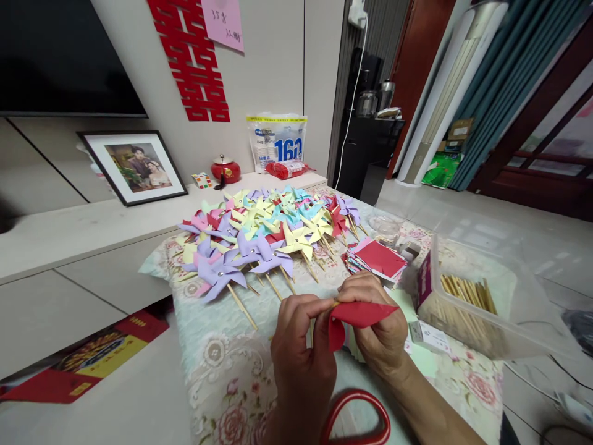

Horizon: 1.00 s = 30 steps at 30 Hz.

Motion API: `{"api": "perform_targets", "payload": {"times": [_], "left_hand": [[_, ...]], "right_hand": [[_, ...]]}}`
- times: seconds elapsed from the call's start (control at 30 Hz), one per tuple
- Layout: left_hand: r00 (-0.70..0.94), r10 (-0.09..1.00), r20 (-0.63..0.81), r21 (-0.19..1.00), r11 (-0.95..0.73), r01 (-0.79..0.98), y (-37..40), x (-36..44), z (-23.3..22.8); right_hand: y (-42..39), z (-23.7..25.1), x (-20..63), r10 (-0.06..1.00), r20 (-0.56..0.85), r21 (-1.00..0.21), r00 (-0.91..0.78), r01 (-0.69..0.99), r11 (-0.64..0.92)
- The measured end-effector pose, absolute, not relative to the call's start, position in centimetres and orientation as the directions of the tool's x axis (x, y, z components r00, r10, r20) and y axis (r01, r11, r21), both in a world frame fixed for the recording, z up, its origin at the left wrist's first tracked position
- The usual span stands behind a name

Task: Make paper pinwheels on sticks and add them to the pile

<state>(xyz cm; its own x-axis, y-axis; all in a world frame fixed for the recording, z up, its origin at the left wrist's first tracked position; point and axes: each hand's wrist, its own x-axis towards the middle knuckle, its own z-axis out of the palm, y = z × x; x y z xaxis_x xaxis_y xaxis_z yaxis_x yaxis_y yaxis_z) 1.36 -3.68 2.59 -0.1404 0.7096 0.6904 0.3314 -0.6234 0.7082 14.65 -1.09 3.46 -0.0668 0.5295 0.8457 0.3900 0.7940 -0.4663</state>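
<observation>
The surface (217, 371), under a floral cloth, extends forward and to both sides of the fingers. Beyond the fingers lies a pile of finished pinwheels (264, 238) in purple, yellow, blue, pink and red, their sticks pointing back toward the person. To the right of the fingers stands a clear box (482, 303) holding wooden sticks (466, 292). Just beyond the right hand lies a stack of red squares (380, 259).

Step in hand, as judged: folding the red paper (359, 315) corners to the centre for pinning. Keep each gathered corner stacked squarely at the centre, hold pressure steady, and avoid creasing the curved vanes.

Left hand (301, 352): fingers curled nearly closed, thumb and forefinger pinched at the paper's upper left corner. A thin stick or pin appears at the pinch point; which one cannot be told.

Right hand (377, 321): fingers closed over the paper's top edge, thumb beneath, holding it above the surface, between both hands.

Near the bottom edge, below the hands, a red loop (356, 420) shows; what it is cannot be told.
</observation>
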Motion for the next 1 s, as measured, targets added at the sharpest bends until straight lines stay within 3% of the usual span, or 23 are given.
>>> {"api": "perform_targets", "payload": {"times": [0.27, 0.4, 0.5, 0.6, 0.67, 0.77, 1.0], "left_hand": [[-0.068, 0.687, 0.723, 0.657, -0.654, 0.375, -3.6, 0.9, 2.6], [-0.046, 0.724, 0.689, 0.689, -0.633, 0.354, -3.2, 1.2, 2.5], [-0.054, 0.847, 0.528, 0.834, -0.506, 0.221, -3.0, 2.1, 2.2], [-0.086, 0.967, 0.24, 0.964, -0.248, -0.096, -2.9, 3.1, 1.9], [-0.083, 0.995, 0.049, 0.959, -0.07, -0.274, -2.8, 3.3, 1.8], [-0.084, 0.988, -0.127, 0.925, 0.087, -0.37, -2.3, 3.0, 2.0], [-0.167, 0.951, -0.26, 0.851, 0.144, -0.506, -1.4, 2.0, 1.6]], "right_hand": [[-1.0, 3.5, 14.8, 0.504, 0.862, -0.436, -0.06, 0.422, 0.795], [-0.6, 3.6, 15.5, 0.575, 0.814, -0.499, -0.083, 0.409, 0.764], [-0.3, 3.6, 16.1, 0.708, 0.704, -0.644, -0.042, 0.382, 0.663], [0.0, 3.5, 16.5, 0.809, 0.587, -0.749, -0.019, 0.367, 0.552], [0.2, 3.4, 16.5, 0.842, 0.538, -0.777, -0.046, 0.361, 0.516], [0.3, 3.3, 16.4, 0.871, 0.482, -0.801, -0.099, 0.354, 0.483], [0.5, 2.6, 16.6, 0.883, 0.463, -0.851, -0.071, 0.243, 0.466]]}}
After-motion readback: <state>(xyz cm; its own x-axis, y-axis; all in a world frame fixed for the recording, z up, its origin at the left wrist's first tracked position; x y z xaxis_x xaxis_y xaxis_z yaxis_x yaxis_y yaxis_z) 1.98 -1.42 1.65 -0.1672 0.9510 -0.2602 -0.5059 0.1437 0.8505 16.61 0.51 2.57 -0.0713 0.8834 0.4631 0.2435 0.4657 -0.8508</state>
